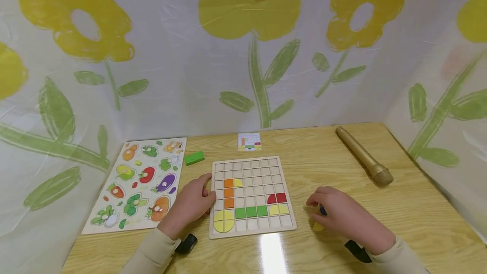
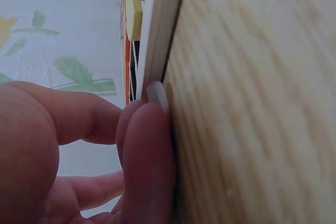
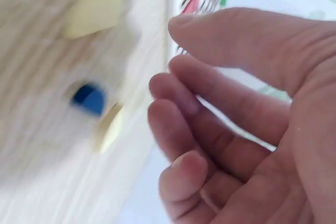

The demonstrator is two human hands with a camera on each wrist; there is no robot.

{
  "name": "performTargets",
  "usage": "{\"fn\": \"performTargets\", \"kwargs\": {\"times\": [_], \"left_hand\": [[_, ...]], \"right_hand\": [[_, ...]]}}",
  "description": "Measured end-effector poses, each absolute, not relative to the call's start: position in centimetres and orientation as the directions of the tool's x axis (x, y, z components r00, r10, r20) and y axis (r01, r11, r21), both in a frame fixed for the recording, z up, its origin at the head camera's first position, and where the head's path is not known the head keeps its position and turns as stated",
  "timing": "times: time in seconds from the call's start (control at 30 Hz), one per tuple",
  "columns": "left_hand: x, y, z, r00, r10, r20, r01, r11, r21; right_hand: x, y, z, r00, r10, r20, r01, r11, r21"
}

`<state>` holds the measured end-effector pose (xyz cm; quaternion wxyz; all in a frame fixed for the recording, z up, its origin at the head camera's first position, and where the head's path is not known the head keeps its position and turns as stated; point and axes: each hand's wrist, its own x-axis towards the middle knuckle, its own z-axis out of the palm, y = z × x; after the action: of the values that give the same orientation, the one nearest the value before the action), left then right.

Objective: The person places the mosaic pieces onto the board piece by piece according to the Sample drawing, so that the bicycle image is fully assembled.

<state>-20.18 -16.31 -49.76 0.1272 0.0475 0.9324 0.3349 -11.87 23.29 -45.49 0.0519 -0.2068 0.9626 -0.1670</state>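
A wooden grid board (image 1: 259,190) lies flat in the middle of the table, holding orange, yellow, green and red flat pieces in some cells. At its left side, my left hand (image 1: 193,201) rests its fingertips and thumb against the edge. The left wrist view shows these fingertips (image 2: 149,129) right at the board's side, low by the tabletop. My right hand (image 1: 338,215) hovers to the right of the board, fingers loosely curled and holding nothing. Beneath it lie a blue piece (image 3: 90,98) and yellow pieces (image 3: 102,3), blurred in the right wrist view and partly hidden from the head view.
A vegetable picture puzzle (image 1: 144,226) with knobbed pieces lies on the left. Beside it is a green block (image 1: 195,158). Behind the grid board sits a small pattern card (image 1: 249,141). A gold microphone (image 1: 363,153) lies at the back right. Flower-painted sheeting (image 1: 182,96) encloses the table.
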Motion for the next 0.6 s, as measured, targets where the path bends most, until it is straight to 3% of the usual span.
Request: {"fn": "performTargets", "kwargs": {"times": [0.27,0.6], "left_hand": [[-20.2,-16.4,-49.6,-0.96,0.17,-0.223,-0.016,0.761,0.648],[-20.3,-16.3,-49.6,-0.959,0.178,-0.222,-0.01,0.758,0.652]], "right_hand": [[-10.0,24.7,-46.0,-0.841,-0.541,0.003,-0.502,0.778,-0.377],[-9.0,25.2,-47.1,-0.84,-0.543,0.015,-0.51,0.778,-0.368]]}}
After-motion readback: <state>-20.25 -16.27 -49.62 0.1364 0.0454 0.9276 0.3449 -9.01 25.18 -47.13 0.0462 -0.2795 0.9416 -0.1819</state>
